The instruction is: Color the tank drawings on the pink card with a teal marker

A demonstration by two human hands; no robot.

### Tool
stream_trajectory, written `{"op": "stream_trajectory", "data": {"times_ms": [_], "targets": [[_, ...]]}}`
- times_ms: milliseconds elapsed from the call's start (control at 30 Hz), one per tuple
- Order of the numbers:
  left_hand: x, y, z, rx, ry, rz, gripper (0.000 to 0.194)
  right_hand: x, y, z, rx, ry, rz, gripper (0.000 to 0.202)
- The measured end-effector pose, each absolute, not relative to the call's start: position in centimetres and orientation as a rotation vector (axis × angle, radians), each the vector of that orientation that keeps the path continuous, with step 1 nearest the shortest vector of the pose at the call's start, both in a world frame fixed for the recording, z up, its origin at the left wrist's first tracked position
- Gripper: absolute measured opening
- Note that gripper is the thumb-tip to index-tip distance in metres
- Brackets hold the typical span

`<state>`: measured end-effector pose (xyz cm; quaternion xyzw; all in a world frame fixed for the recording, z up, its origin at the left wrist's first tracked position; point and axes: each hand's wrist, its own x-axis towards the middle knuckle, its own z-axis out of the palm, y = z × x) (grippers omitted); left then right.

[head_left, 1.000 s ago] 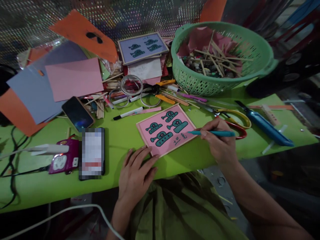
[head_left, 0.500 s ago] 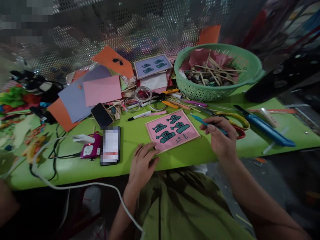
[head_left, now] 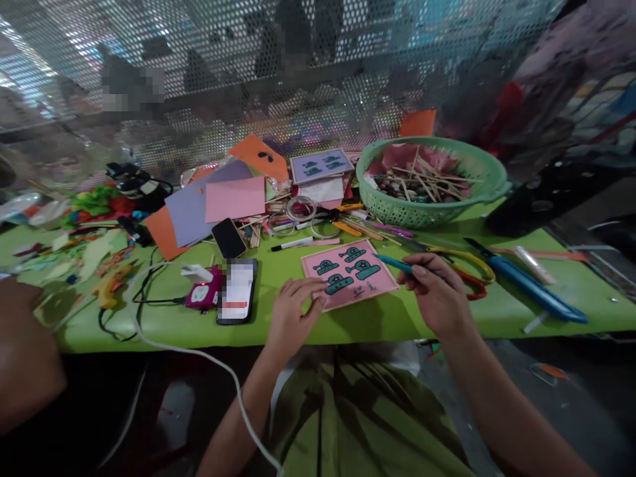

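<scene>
A pink card (head_left: pixel 383 283) with several green tank drawings and handwritten characters at its lower right lies on the green table. My left hand (head_left: pixel 297 311) is open, its fingers stretched over the card's left edge and the thumb at the lower edge. On the other side, my right hand (head_left: pixel 440 291) grips a blue pen (head_left: pixel 397 263). The pen is tilted, with its tip over the card's upper right area; whether it touches the paper I cannot tell. Scissors (head_left: pixel 484 266) with yellow and red handles lie just behind my right hand.
Behind the card stands a green basket (head_left: pixel 422 213) holding sticks. A blue utility knife (head_left: pixel 534 278) lies right. Two phones (head_left: pixel 229 238), a magenta power adapter (head_left: pixel 205 291) and a white cable (head_left: pixel 199 351) are left. A purple tank card (head_left: pixel 320 165) rests on papers behind. Another person's arm (head_left: pixel 30 344) shows far left.
The camera view has tilted up and shifted left. My left hand has slid further onto the card, and my right hand has brought the pen over the card's right edge.
</scene>
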<state>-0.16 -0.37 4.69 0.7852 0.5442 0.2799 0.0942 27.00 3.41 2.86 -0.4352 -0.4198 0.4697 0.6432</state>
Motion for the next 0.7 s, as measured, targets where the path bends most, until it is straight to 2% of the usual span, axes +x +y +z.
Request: {"op": "stream_trajectory", "data": {"times_ms": [300, 333, 433, 567, 700], "targets": [[-1.9, 6.8, 5.9, 2.273, 2.104, 0.582, 0.024, 27.9, 4.1, 4.0, -0.949, -0.941, 0.979, 0.013], [-1.9, 7.6, 5.9, 2.281, 2.133, 0.53, 0.031, 28.1, 4.3, 4.4, -0.946, -0.945, 0.971, 0.014], [-1.3, 9.5, 6.0, 2.336, 2.156, 0.379, 0.039, 28.4, 5.1, 5.6, -0.927, -0.953, 0.959, 0.011], [-0.1, 11.3, 5.9, 2.409, 2.15, 0.215, 0.04, 28.3, 6.4, 7.4, -0.918, -1.001, 0.958, 0.006], [0.5, 12.4, 5.5, 2.467, 2.144, 0.115, 0.041, 27.3, 8.3, 8.5, -0.907, -1.093, 0.978, 0.012]]}}
